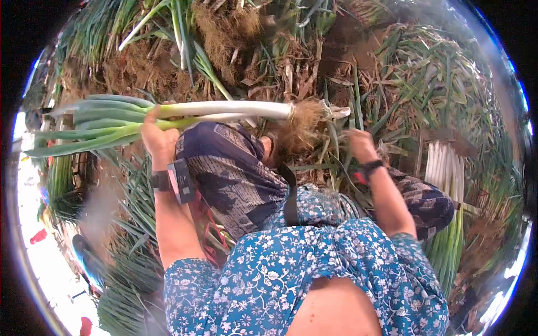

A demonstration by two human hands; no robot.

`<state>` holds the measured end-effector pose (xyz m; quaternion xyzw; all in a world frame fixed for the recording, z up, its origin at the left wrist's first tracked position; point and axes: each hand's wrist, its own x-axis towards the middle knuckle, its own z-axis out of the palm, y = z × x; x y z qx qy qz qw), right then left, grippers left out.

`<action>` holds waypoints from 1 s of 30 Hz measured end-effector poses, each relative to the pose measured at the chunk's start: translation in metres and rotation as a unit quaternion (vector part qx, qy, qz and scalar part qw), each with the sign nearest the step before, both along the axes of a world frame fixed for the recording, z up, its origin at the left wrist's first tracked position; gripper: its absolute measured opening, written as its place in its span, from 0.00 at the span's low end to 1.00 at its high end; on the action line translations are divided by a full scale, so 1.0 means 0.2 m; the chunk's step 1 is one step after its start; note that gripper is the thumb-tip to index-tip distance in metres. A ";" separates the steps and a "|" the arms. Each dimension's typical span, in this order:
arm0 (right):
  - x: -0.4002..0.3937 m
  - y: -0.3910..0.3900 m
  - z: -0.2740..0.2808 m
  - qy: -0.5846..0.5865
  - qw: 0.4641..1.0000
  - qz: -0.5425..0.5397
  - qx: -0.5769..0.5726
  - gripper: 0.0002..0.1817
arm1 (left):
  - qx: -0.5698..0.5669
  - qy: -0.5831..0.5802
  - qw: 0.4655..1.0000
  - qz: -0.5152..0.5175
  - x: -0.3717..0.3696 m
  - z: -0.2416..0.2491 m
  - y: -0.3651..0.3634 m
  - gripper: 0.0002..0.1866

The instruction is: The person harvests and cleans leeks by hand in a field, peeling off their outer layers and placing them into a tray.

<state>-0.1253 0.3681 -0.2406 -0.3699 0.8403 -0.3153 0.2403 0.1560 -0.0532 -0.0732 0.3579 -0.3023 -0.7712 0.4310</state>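
My left hand is wrapped round a long green onion where its white stalk turns to green leaves. The onion lies level above my left knee, its leaves fanning out to the left. A tangle of brown roots hangs from its right end, with a torn pale piece beside it. Just right of those roots, my right hand is closed with its fingers curled in. Whatever it holds, if anything, is too blurred to make out.
A bundle of clean white-stalked onions lies by my right knee. Stripped leaves are heaped at the upper right. Unpeeled onions with muddy roots lie ahead, and more green onions pile up at the lower left.
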 end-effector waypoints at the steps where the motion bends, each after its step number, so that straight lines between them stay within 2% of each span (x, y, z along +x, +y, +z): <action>1: -0.14 0.27 -0.16 0.208 0.975 0.057 0.046 0.10 | -0.017 -0.012 1.000 0.012 0.00 0.01 0.01 0.10; 2: -0.15 0.43 -0.17 0.364 0.929 0.056 0.036 0.11 | -0.025 -0.004 1.000 0.002 -0.02 0.02 0.04 0.10; 4: -0.15 0.51 -0.19 0.373 0.904 0.093 0.186 0.12 | -0.062 0.024 0.998 -0.009 -0.05 0.08 0.10 0.10; 5: -0.13 0.42 -0.15 0.215 0.957 0.105 0.167 0.13 | -0.063 0.016 0.998 0.008 -0.06 0.06 0.08 0.11; 6: -0.11 0.27 -0.02 0.157 0.966 0.098 0.181 0.16 | -0.064 0.012 0.998 0.025 -0.09 0.01 0.05 0.11; 7: -0.09 0.11 0.13 0.102 0.972 0.088 0.195 0.18 | -0.062 0.014 0.998 0.024 -0.11 -0.02 0.05 0.12; 8: -0.02 -0.06 0.32 0.148 0.956 0.051 0.247 0.22 | -0.056 0.016 0.998 0.023 -0.13 -0.02 0.07 0.13; 9: 0.02 -0.23 0.47 0.208 0.955 0.025 0.210 0.25 | -0.074 0.016 0.997 0.013 -0.16 0.05 0.13 0.13; 10: 0.06 -0.37 0.62 0.218 0.973 0.011 0.069 0.24 | -0.090 0.011 0.996 0.001 -0.19 0.11 0.19 0.14; 11: 0.12 -0.48 0.73 0.199 0.980 0.020 -0.025 0.25 | -0.108 0.009 0.994 -0.006 -0.21 0.11 0.19 0.14; 12: 0.17 -0.58 0.79 0.161 0.968 0.106 -0.161 0.26 | -0.144 0.004 0.989 -0.029 -0.21 0.14 0.21 0.15; 13: 0.23 -0.65 0.80 0.200 0.945 0.171 -0.192 0.27 | -0.166 0.021 0.985 -0.036 -0.23 0.17 0.25 0.16; 14: 0.29 -0.70 0.71 0.189 0.941 0.208 -0.188 0.28 | -0.190 0.039 0.980 -0.044 -0.25 0.22 0.29 0.17; 15: 0.40 -0.76 0.82 0.063 0.964 0.233 -0.110 0.27 | -0.195 0.061 0.978 -0.041 -0.27 0.26 0.32 0.19; 16: 0.46 -0.76 0.75 -0.051 0.977 0.195 -0.072 0.25 | -0.199 0.083 0.976 -0.038 -0.28 0.28 0.35 0.21; 17: 0.49 -0.76 0.52 -0.107 0.964 0.183 -0.157 0.22 | -0.191 0.105 0.974 -0.067 -0.27 0.28 0.35 0.22; 18: 0.55 -0.78 0.48 -0.037 0.955 0.165 -0.243 0.22 | -0.184 0.109 0.974 -0.073 -0.27 0.29 0.36 0.22; 20: 0.60 -0.83 0.50 -0.092 0.963 0.103 -0.230 0.21 | -0.238 0.078 0.967 0.051 -0.29 0.24 0.33 0.22; 21: 0.58 -0.87 0.58 -0.103 0.966 0.104 -0.212 0.20 | -0.149 0.056 0.987 -0.007 -0.25 0.27 0.31 0.20; 22: 0.54 -0.96 0.66 -0.115 0.969 0.104 -0.192 0.19 | -0.161 0.065 0.985 -0.008 -0.24 0.27 0.28 0.19; 24: 0.41 -1.24 0.81 -0.054 0.964 0.135 -0.221 0.16 | -0.169 0.074 0.983 -0.007 -0.21 0.23 0.22 0.19; 25: 0.33 -1.42 0.89 -0.008 0.956 0.151 -0.252 0.15 | -0.167 0.055 0.984 0.026 -0.18 0.16 0.17 0.19; 27: 0.21 -1.80 1.08 0.109 0.919 0.153 -0.346 0.13 | -0.085 0.038 0.995 0.047 -0.14 0.19 0.11 0.16; 28: 0.18 -1.94 1.19 0.175 0.890 0.133 -0.399 0.13 | -0.146 0.072 0.986 0.022 -0.12 0.24 0.12 0.16; 30: 0.13 -2.06 1.38 0.323 0.788 0.062 -0.521 0.13 | -0.096 0.114 0.988 0.045 -0.09 0.26 0.06 0.18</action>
